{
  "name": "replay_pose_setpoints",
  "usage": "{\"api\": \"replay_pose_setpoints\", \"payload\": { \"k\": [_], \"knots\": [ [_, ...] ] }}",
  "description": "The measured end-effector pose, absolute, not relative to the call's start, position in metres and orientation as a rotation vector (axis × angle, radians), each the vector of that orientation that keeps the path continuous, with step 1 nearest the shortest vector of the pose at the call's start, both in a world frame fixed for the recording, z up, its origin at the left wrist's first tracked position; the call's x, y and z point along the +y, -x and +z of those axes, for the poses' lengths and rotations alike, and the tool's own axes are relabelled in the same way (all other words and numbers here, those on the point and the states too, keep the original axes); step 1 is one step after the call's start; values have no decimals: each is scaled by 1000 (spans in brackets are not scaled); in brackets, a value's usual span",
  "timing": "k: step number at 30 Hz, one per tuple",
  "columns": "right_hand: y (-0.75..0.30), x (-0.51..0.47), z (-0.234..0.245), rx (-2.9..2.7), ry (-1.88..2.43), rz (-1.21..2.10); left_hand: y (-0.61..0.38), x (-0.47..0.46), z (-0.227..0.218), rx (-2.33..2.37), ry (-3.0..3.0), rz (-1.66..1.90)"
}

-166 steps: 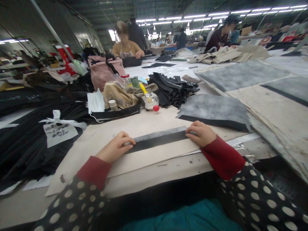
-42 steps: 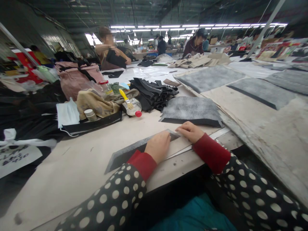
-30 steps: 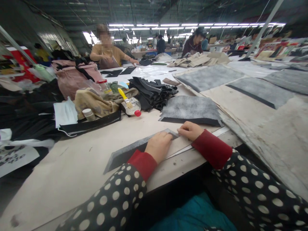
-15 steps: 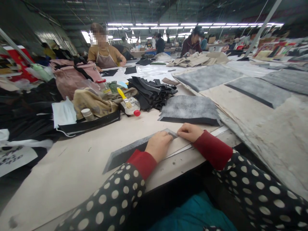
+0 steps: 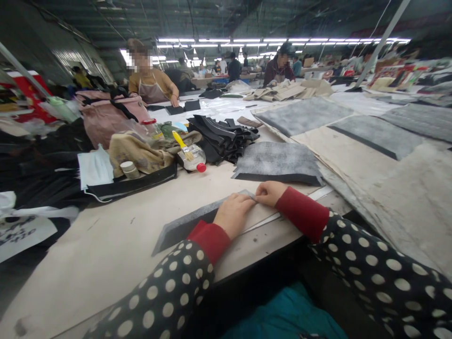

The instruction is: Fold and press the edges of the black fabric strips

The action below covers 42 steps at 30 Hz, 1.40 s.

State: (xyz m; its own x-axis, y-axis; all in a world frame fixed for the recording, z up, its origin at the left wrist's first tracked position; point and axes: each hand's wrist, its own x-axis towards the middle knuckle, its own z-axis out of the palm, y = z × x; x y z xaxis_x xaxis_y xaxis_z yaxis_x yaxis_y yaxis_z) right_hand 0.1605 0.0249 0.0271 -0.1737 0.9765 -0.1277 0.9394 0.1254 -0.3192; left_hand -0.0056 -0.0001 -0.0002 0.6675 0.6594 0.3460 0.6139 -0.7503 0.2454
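A long dark fabric piece (image 5: pixel 187 228) with a grey border lies at a slant on the pale tabletop in front of me. Over its right part rests my left hand (image 5: pixel 235 214), closed, fingers bent together and pressed onto the fabric, thumb hidden. At the piece's far right end, my right hand (image 5: pixel 270 193) is closed in a pinch on the edge, almost touching the left fingertips. Just beyond my hands lies a stack of grey fabric pieces (image 5: pixel 278 160) with a black front edge.
On the left are a black tray (image 5: pixel 141 181) with a cloth, a small jar (image 5: pixel 129 169) and a face mask (image 5: pixel 94 167). A yellow-handled brush (image 5: pixel 181 143) rests on a red-capped bottle (image 5: pixel 194 160). Black strips (image 5: pixel 222 136) are heaped behind. Co-workers stand across the tables.
My right hand has shifted slightly left, nearer my left fingertips. My left hand stays on the fabric piece. Across the table, a co-worker's hand has moved down onto a dark piece.
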Motion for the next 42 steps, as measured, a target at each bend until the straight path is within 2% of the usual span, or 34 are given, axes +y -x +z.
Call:
{"api": "replay_pose_setpoints", "payload": {
  "k": [7, 15, 24, 30, 42],
  "knots": [
    [-159, 27, 30, -2250, 1950, 527, 6, -2, -3, 1182, -2741, 640],
    [-166, 25, 18, -2080, 1850, 848, 7, -2, -4, 1190, -2716, 612],
    [-161, 6, 17, -2253, 1658, 329, 8, -3, -3, 1189, -2697, 606],
    [-162, 3, 18, -2376, 1604, 269, 7, -2, -4, 1169, -2723, 615],
    [-152, 2, 7, -2598, 1591, -99, 5, -2, -1, 1192, -2694, 586]
  ]
}}
